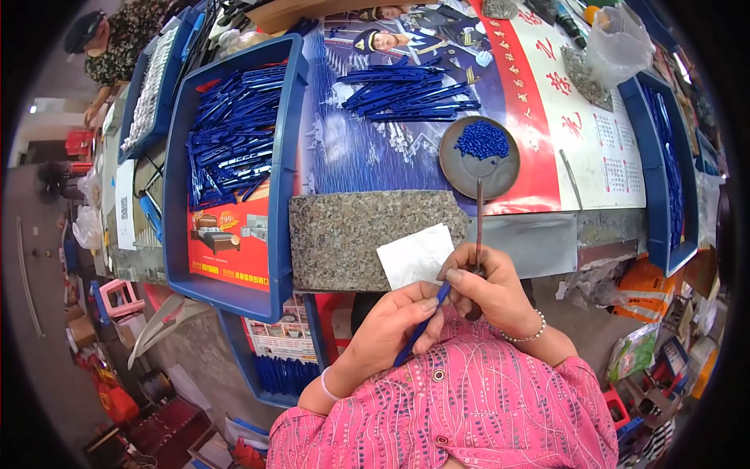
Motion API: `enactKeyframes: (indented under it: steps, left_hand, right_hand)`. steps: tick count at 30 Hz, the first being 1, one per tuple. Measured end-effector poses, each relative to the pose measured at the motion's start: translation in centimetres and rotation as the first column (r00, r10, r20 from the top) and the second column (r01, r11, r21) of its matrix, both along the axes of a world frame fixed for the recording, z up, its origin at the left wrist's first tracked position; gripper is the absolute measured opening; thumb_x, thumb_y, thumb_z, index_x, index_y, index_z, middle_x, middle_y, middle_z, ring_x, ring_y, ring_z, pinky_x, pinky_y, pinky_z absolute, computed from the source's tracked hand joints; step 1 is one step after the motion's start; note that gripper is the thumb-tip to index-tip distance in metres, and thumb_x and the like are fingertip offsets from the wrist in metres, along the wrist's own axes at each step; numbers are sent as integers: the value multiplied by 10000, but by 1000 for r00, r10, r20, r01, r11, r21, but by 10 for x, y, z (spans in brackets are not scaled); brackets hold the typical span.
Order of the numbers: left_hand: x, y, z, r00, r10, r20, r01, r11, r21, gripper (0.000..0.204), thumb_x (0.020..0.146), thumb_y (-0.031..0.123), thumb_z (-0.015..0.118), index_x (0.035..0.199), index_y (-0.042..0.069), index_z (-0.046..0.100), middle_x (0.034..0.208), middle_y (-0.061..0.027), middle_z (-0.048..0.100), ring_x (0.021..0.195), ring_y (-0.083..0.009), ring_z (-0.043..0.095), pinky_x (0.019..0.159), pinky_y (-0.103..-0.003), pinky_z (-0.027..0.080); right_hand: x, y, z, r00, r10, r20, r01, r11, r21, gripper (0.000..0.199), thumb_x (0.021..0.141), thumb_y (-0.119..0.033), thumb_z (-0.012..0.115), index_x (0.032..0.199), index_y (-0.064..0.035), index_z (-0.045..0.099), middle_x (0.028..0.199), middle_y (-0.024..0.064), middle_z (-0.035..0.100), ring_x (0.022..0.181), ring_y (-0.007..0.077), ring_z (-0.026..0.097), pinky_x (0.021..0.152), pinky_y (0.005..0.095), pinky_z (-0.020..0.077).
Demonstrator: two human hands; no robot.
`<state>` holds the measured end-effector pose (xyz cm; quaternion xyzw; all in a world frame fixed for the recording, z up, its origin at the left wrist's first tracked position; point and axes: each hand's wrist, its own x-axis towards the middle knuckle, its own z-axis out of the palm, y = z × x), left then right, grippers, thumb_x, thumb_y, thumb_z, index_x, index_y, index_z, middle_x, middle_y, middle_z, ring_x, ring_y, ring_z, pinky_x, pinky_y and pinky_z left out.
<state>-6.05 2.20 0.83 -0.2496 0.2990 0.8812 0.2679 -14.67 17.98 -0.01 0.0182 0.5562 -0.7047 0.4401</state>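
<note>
My left hand (402,316) is closed around a slim blue strip-like piece (419,332), held close to my chest. The thumb and forefinger of my right hand (492,291) pinch at the upper end of that piece. A thin rod-shaped tool (480,223) with a dark handle is also in my right hand, its far tip reaching over the edge of a round dish (462,181). Small blue bead-like parts (481,141) lie heaped in the dish. Beneath my fingers' far side, a folded white paper (418,256) rests partly on a speckled stone slab (351,234).
A blue tray (285,156) of glossy blue strips stands at left, with a loose pile of strips (410,90) on the poster beyond. Another blue tray (660,242) is at right. A lower tray (258,383) sits below the table edge. A person (117,51) is at far left.
</note>
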Motion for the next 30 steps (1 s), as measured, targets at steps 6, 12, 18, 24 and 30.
enactKeyframes:
  steps: [6,12,18,24,30]
  left_hand:
    - [0,-1,-7,998,41,52,-51,977,207,203,914,175,497,1014,-1,489,641,-12,472,438,-63,400,412,-188,326]
    - [1,-4,-18,996,56,72,-84,880,467,166,944,151,435,1028,11,466,670,-19,484,460,-65,424,427,-185,346]
    - [0,-4,-20,995,57,78,-89,860,502,163,940,158,440,1002,8,458,673,-16,481,456,-60,421,428,-185,345]
    - [0,-4,-16,999,43,18,-46,924,380,216,937,165,457,1066,-9,466,672,-18,484,456,-67,414,431,-186,345]
    - [-2,-3,-14,997,65,49,-77,937,341,191,917,173,495,1002,6,459,643,-14,465,411,-57,380,382,-189,308]
  right_hand:
    - [-1,-1,-2,999,32,-12,-32,999,-35,175,877,-190,588,867,-21,546,655,7,551,491,36,488,434,171,376]
    - [-3,-3,-3,1000,25,8,-24,999,-45,186,876,-202,598,846,-29,537,636,-2,532,479,32,479,420,169,362]
    - [-3,-5,-3,1000,10,2,-10,998,-57,206,873,-214,608,834,-29,527,632,-7,525,470,29,472,411,172,352]
    - [-3,-6,-3,999,4,-45,-7,997,-74,154,880,-170,582,849,-32,520,611,17,530,469,62,488,423,182,369]
    - [-3,-6,-5,1000,1,-25,-3,995,-96,184,882,-195,594,837,-32,522,667,2,542,496,34,490,428,172,376]
